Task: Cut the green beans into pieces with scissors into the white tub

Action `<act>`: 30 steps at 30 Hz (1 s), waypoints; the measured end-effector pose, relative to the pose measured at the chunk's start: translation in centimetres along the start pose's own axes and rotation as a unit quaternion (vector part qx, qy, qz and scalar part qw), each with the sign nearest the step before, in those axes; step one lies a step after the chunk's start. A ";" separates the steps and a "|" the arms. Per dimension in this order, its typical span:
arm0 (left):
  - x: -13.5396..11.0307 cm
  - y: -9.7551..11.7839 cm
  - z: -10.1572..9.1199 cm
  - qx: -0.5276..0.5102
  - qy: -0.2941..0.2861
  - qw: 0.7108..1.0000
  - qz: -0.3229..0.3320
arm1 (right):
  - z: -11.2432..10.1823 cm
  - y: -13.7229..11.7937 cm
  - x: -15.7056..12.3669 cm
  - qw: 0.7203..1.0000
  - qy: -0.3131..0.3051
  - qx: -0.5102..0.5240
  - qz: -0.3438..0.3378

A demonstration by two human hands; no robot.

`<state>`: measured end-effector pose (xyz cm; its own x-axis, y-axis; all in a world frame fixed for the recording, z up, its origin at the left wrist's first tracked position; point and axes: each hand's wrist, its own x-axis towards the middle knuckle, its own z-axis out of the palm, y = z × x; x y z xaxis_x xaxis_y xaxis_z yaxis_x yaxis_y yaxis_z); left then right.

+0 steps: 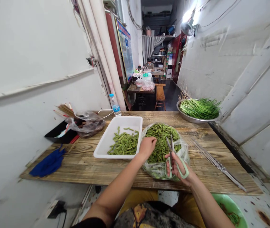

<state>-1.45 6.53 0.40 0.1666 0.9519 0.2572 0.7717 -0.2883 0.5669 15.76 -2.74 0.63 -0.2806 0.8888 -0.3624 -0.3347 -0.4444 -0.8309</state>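
Green edamame pods [161, 134] fill an opened clear plastic bag [184, 152] in front of me. My left hand [148, 146] is over the bag's left side, its fingers curled together; whatever they pinch, if anything, is hidden. At the bag's right side, my right hand [179, 169] grips scissors [169, 146] with pale green handles. Their blades point away from me and stand slightly apart, above the pods. To the left of the bag sits a white plastic tray [100, 152] with loose pods [124, 144] spread over part of its bottom.
A steel bowl [196, 120] of long green stems stands back right, metal skewers [220, 167] lying nearer. Leftward are a blue cloth [48, 163], a black box [59, 134], a crumpled plastic bag [89, 123] and a water bottle [115, 106]. A person [149, 65] sits far back.
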 end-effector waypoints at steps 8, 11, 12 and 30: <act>3.1 0.7 3.4 -0.031 -0.119 0.985 -0.124 | -0.6 0.5 -0.8 0.999 0.024 -0.031 0.001; 2.5 0.2 2.7 -0.173 -0.088 0.972 -0.129 | -0.6 0.6 -0.7 0.999 0.024 -0.036 -0.004; 2.2 0.1 2.5 -0.229 -0.080 0.961 -0.134 | -0.5 0.6 -0.6 0.999 0.022 -0.041 -0.006; -0.6 1.3 -1.4 -0.403 -0.135 0.899 -0.107 | 0.6 0.8 0.3 0.983 0.039 -0.172 -0.044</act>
<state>-1.37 5.41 2.08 0.2938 0.9537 -0.0637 0.1267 0.0272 0.9916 14.88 -2.90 0.12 -0.1905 0.9336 -0.3034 -0.0273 -0.3140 -0.9490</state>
